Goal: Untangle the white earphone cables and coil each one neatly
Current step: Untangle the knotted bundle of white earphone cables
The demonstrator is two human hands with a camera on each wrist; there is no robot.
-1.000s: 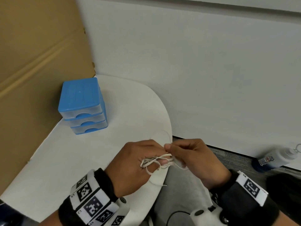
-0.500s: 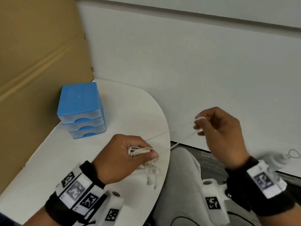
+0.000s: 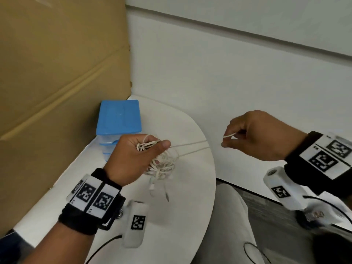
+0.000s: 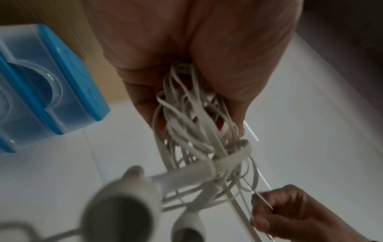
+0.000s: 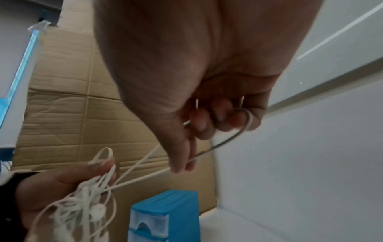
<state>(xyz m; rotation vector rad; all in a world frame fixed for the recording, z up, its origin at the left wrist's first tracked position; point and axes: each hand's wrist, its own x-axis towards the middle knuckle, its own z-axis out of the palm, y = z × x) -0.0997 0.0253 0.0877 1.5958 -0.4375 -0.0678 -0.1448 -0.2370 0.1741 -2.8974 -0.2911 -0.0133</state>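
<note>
Soft, even indoor light; wide-angle bending at edges; dim, motion-blurred wrist views.

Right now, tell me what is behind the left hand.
Behind the left hand stands a blue drawer box on the table. The hand covers the box's lower right part; its contents cannot be seen.

Rounded white laminate desk (image 3: 181, 216), set into a corner. Plain white wall panel (image 3: 238, 82) behind and to the right, crossed by a grey horizontal seam. Large brown corrugated cardboard sheet (image 3: 57, 82), creased, standing upright along the left edge. Dark grey carpeted floor (image 3: 266, 208) below the wall. Lighting even, indoor.
</note>
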